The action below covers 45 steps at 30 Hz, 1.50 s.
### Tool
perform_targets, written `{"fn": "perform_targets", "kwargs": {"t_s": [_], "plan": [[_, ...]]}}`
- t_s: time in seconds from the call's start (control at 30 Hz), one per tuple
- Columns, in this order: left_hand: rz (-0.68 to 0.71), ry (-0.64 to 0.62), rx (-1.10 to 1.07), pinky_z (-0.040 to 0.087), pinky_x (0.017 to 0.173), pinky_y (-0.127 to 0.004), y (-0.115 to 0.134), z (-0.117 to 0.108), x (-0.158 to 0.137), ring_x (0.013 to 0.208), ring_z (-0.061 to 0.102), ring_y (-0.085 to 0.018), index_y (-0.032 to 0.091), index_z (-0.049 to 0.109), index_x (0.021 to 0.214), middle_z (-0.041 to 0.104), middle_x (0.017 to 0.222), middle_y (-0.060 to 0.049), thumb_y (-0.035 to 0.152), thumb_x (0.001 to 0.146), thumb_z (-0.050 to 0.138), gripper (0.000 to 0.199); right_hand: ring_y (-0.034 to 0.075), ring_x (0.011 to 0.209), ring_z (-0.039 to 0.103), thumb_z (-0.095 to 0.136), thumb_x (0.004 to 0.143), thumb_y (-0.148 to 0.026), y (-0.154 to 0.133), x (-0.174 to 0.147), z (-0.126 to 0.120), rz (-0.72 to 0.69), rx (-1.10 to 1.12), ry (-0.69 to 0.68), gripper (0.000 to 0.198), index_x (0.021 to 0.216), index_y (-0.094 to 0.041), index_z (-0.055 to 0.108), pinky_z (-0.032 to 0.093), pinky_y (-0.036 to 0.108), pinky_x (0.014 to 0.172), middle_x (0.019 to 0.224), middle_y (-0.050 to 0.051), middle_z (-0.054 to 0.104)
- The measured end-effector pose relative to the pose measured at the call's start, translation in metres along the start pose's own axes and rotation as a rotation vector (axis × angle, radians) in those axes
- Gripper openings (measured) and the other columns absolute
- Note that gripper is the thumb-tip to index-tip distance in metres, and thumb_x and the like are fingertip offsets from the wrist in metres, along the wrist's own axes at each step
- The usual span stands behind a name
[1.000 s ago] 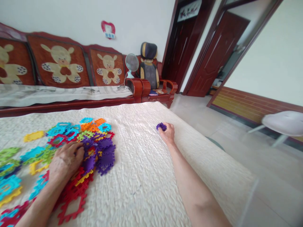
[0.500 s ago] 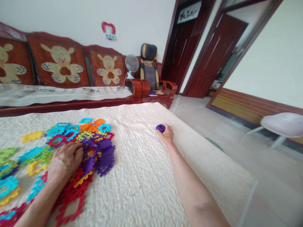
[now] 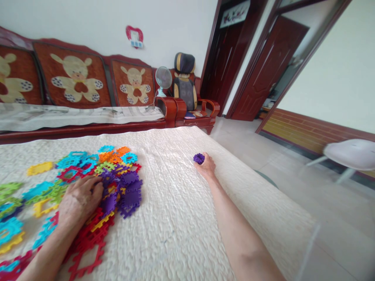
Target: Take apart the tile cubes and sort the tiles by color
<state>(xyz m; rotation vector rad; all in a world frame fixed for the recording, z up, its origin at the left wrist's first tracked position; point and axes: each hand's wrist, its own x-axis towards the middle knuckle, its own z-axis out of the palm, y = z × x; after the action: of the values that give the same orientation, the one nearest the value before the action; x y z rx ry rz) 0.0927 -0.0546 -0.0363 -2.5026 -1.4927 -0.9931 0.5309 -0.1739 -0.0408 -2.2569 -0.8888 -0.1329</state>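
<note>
My right hand (image 3: 207, 166) is closed on a small stack of purple interlocking plastic tiles (image 3: 199, 158) at the right side of the cloth-covered table (image 3: 166, 234). On the left, my left hand (image 3: 83, 193) lies on a pile of similar notched tiles, its fingers curled and their tips hidden. Purple tiles (image 3: 131, 197) are beside its fingertips. Red tiles (image 3: 88, 255) lie near its wrist, and turquoise ones (image 3: 72, 160) are beyond it. Whether the left fingers grip a tile is hidden.
More loose tiles, including a yellow one (image 3: 40, 168) and orange ones (image 3: 113, 157), spread over the table's left half. A wooden sofa (image 3: 164, 124) with bear cushions stands behind the table. A small fan (image 3: 163, 78), a massage chair (image 3: 186, 91) and a white stool (image 3: 354, 154) are farther off.
</note>
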Motion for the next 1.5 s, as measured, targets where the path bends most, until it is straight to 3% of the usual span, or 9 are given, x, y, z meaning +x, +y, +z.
{"fn": "perform_targets", "kwargs": {"t_s": [0.3, 0.7, 0.87, 0.93, 1.07, 1.13, 1.27, 1.37, 1.5], "plan": [[0.044, -0.015, 0.048, 0.05, 0.098, -0.044, -0.004, 0.0, 0.0, 0.1, 0.069, -0.029, 0.016, 0.071, 0.099, 0.075, 0.108, -0.013, 0.044, 0.091, 0.031, 0.05, 0.029, 0.118, 0.06, 0.066, 0.079, -0.041, -0.009, -0.002, -0.008, 0.026, -0.188, -0.097, 0.065, 0.138, -0.021, 0.049, 0.042, 0.04, 0.101, 0.124, 0.012, 0.064], [0.033, 0.046, 0.022, 0.052, 0.098, -0.046, -0.01, 0.009, -0.002, 0.1, 0.068, -0.026, 0.025, 0.067, 0.093, 0.075, 0.106, -0.005, 0.043, 0.092, 0.036, 0.035, 0.028, 0.113, 0.061, 0.064, 0.078, -0.04, -0.009, -0.003, -0.007, 0.011, -0.168, -0.087, 0.057, 0.132, -0.023, 0.054, 0.043, 0.042, 0.101, 0.118, 0.01, 0.065], [0.002, 0.031, -0.015, 0.049, 0.101, -0.043, -0.001, 0.005, -0.002, 0.104, 0.066, -0.025, 0.022, 0.07, 0.095, 0.074, 0.109, -0.008, 0.038, 0.09, 0.039, 0.035, 0.034, 0.122, 0.056, 0.068, 0.071, -0.041, -0.004, -0.002, -0.003, -0.003, -0.083, -0.016, 0.073, 0.138, -0.019, 0.048, 0.041, 0.051, 0.106, 0.132, 0.017, 0.057], [-0.034, 0.034, -0.033, 0.048, 0.101, -0.043, 0.001, 0.004, -0.002, 0.105, 0.066, -0.026, 0.019, 0.071, 0.096, 0.073, 0.112, -0.01, 0.037, 0.089, 0.039, 0.037, 0.037, 0.131, 0.048, 0.07, 0.068, -0.042, -0.005, -0.002, -0.004, -0.109, 0.002, 0.103, 0.078, 0.138, -0.018, 0.047, 0.037, 0.057, 0.109, 0.14, 0.019, 0.05], [-0.084, 0.027, -0.072, 0.048, 0.102, -0.041, 0.002, 0.001, -0.002, 0.104, 0.066, -0.027, 0.016, 0.073, 0.096, 0.074, 0.109, -0.013, 0.033, 0.088, 0.039, 0.039, 0.034, 0.133, 0.048, 0.062, 0.075, -0.034, -0.025, -0.012, -0.01, -0.536, 0.21, 0.293, 0.056, 0.128, -0.017, 0.054, 0.036, 0.055, 0.112, 0.136, 0.018, 0.053], [-0.118, 0.011, -0.11, 0.049, 0.102, -0.039, 0.003, -0.002, -0.001, 0.104, 0.067, -0.026, 0.015, 0.074, 0.096, 0.074, 0.108, -0.012, 0.03, 0.086, 0.039, 0.039, 0.03, 0.123, 0.056, 0.058, 0.079, -0.029, -0.045, -0.03, -0.008, -0.707, 0.309, 0.238, 0.042, 0.12, -0.019, 0.058, 0.042, 0.05, 0.108, 0.124, 0.015, 0.06], [-0.256, -0.03, -0.209, 0.05, 0.1, -0.033, 0.009, -0.015, 0.004, 0.106, 0.068, -0.023, 0.017, 0.075, 0.097, 0.074, 0.112, -0.01, 0.026, 0.084, 0.044, 0.036, 0.023, 0.107, 0.065, 0.053, 0.084, -0.019, -0.088, -0.084, 0.009, -0.887, 0.444, -0.11, 0.025, 0.106, -0.022, 0.064, 0.051, 0.04, 0.099, 0.109, 0.009, 0.068], [-0.41, -0.056, -0.27, 0.05, 0.098, -0.032, 0.008, -0.027, 0.009, 0.104, 0.069, -0.023, 0.021, 0.076, 0.102, 0.076, 0.108, -0.006, 0.026, 0.084, 0.047, 0.035, 0.021, 0.103, 0.066, 0.054, 0.082, -0.016, -0.113, -0.118, 0.025, -0.914, 0.488, -0.296, 0.026, 0.105, -0.023, 0.065, 0.053, 0.036, 0.095, 0.107, 0.007, 0.069], [-0.57, -0.042, -0.386, 0.052, 0.089, -0.032, -0.005, -0.033, 0.012, 0.092, 0.07, -0.022, 0.024, 0.077, 0.104, 0.077, 0.091, -0.002, 0.027, 0.082, 0.051, 0.035, 0.02, 0.104, 0.066, 0.053, 0.081, -0.015, -0.144, -0.131, 0.045, -0.892, 0.502, -0.339, 0.028, 0.105, -0.023, 0.066, 0.053, 0.036, 0.096, 0.107, 0.007, 0.07]]}}
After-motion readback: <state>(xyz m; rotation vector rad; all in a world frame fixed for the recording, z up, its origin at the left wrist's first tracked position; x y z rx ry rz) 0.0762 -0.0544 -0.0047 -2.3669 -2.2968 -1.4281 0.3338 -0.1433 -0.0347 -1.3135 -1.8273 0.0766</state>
